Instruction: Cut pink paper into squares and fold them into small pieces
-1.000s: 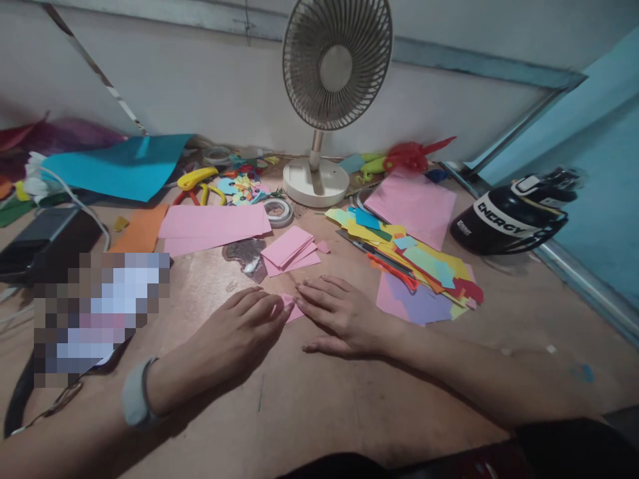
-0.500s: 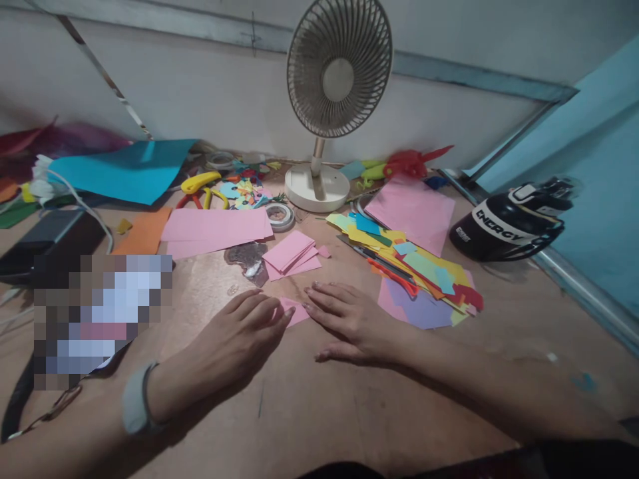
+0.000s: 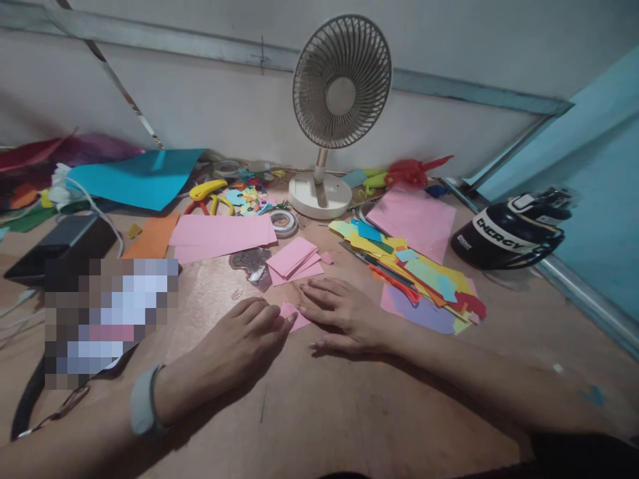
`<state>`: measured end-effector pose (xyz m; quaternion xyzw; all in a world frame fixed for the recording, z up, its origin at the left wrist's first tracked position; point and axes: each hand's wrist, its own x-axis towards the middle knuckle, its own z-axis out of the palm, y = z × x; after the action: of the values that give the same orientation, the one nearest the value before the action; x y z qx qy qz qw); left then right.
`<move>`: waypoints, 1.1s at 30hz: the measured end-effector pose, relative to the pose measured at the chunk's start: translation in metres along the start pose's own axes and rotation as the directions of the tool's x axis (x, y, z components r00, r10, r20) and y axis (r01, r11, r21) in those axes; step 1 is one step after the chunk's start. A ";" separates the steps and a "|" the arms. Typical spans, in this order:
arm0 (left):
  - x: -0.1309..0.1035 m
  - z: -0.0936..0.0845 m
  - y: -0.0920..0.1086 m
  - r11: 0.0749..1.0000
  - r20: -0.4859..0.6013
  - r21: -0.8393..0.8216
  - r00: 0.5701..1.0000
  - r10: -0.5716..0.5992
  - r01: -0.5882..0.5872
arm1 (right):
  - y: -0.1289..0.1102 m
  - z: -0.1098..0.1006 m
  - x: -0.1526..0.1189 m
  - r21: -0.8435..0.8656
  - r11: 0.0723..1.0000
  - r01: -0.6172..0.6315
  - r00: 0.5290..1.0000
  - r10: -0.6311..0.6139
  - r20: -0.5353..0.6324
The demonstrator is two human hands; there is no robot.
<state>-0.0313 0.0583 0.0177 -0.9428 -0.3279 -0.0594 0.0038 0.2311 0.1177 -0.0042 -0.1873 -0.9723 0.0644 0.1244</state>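
Observation:
A small piece of pink paper [image 3: 298,321] lies on the wooden table between my hands, partly covered by both. My left hand [image 3: 249,336], with a grey band on its wrist, is closed, its fingers curled and its thumb at the paper's left side. Stretched out and slightly spread, the fingers of my right hand [image 3: 347,318] rest flat over the paper's right side and the table. Just beyond is a small stack of folded pink paper [image 3: 293,258]. To the right of my right hand lie scissors with orange handles [image 3: 399,285] among coloured paper scraps [image 3: 433,269].
A white fan [image 3: 319,198] stands at the back. A black bottle [image 3: 504,233] is at the right. Pink sheets [image 3: 219,229], tape rolls [image 3: 283,223] and yellow-handled pliers [image 3: 210,191] lie beyond my left hand. A black box [image 3: 64,246] and a blurred-out patch are at the left.
The view has shifted slightly, so the background sits lower. My right hand has slid a little forward and left across the paper. My left hand stays at the paper's left side.

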 end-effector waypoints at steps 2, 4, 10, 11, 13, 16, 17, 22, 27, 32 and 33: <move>0.000 0.000 0.000 1.000 0.000 0.005 1.000 0.000 0.000 | 0.002 0.001 0.007 0.002 1.000 0.021 1.000 -0.021 -0.022; -0.001 0.001 0.000 1.000 -0.002 -0.001 1.000 0.002 -0.002 | 0.004 0.001 0.014 -0.010 0.999 0.032 0.999 -0.033 -0.027; -0.002 0.003 -0.001 1.000 -0.034 0.000 0.999 0.009 -0.009 | 0.004 -0.002 0.024 -0.047 0.998 0.042 0.999 -0.041 0.032; -0.002 0.003 -0.001 1.000 -0.028 0.002 1.000 0.009 -0.009 | 0.004 -0.003 0.021 -0.047 0.998 0.037 0.999 -0.036 0.033; -0.002 0.002 -0.001 1.000 -0.008 0.005 1.000 0.007 -0.007 | 0.002 -0.004 0.013 -0.050 0.998 0.031 0.999 -0.029 0.032; -0.001 -0.001 0.000 1.000 0.008 0.006 1.000 -0.002 0.002 | -0.001 -0.007 -0.006 -0.073 0.997 0.025 0.999 -0.023 0.027; -0.001 -0.001 0.000 1.000 0.004 0.004 1.000 -0.006 0.006 | -0.003 -0.008 -0.014 -0.085 0.996 0.021 1.000 -0.019 0.023; 0.000 -0.003 0.000 1.000 -0.033 -0.004 0.999 0.004 -0.004 | -0.011 -0.016 -0.041 -0.086 0.996 -0.007 1.000 0.005 -0.014; 0.001 -0.001 0.002 1.000 -0.087 0.009 0.996 0.022 -0.022 | -0.021 -0.020 -0.028 0.113 0.990 -0.086 0.979 0.105 -0.175; -0.001 0.003 0.001 1.000 -0.200 -0.010 0.980 -0.007 0.005 | -0.028 -0.010 0.013 0.213 0.884 -0.417 0.883 0.449 -0.134; -0.002 0.004 0.000 1.000 -0.210 -0.025 0.978 -0.010 0.005 | -0.028 -0.008 0.019 0.206 0.875 -0.437 0.877 0.466 -0.118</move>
<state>-0.0322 0.0568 0.0140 -0.9300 -0.3283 -0.1629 0.0268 0.2059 0.0996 0.0123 -0.4025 -0.8785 0.1605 0.2012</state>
